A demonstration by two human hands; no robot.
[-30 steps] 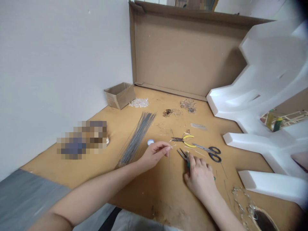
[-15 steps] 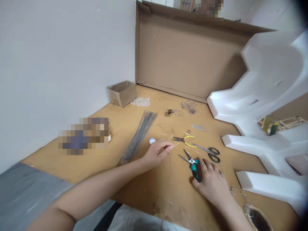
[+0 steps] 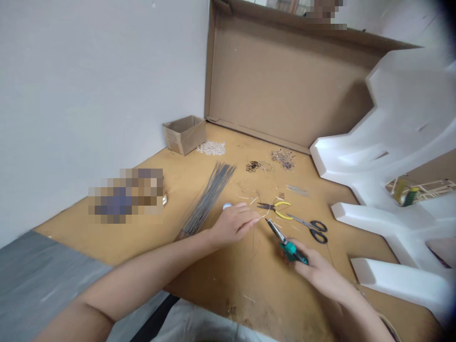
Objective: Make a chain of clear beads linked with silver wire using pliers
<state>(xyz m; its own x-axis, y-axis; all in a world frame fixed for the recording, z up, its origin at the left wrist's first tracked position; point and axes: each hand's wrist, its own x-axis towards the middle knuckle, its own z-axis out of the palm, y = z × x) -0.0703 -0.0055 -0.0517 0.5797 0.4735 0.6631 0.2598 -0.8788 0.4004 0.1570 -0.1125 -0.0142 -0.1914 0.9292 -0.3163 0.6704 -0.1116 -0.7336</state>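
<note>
Between the thumb and fingers of my left hand (image 3: 233, 224) a thin pale wire (image 3: 264, 216) is pinched, its free end pointing right. My right hand (image 3: 309, 261) is wrapped round a pair of green-and-black needle-nose pliers (image 3: 289, 248), lifted off the table with the jaws toward the wire. The jaw tips are close to the wire's end; whether they touch it I cannot tell. Just beyond lie yellow-handled pliers (image 3: 281, 204) and black-handled scissors (image 3: 313, 228). Left of my left hand rests a bundle of grey wires (image 3: 210, 194).
A small cardboard box (image 3: 187, 137) stands at the back left beside a pile of clear pieces (image 3: 213, 147). Black rings (image 3: 252, 166) and tangled wire bits (image 3: 284, 158) lie farther back. White foam packing (image 3: 356, 213) borders the right side; a large cardboard tray (image 3: 285, 80) stands behind.
My right hand has picked up the green pliers from the table, turning them and bringing the jaws close to the wire. My left hand keeps its pinch on the wire.
</note>
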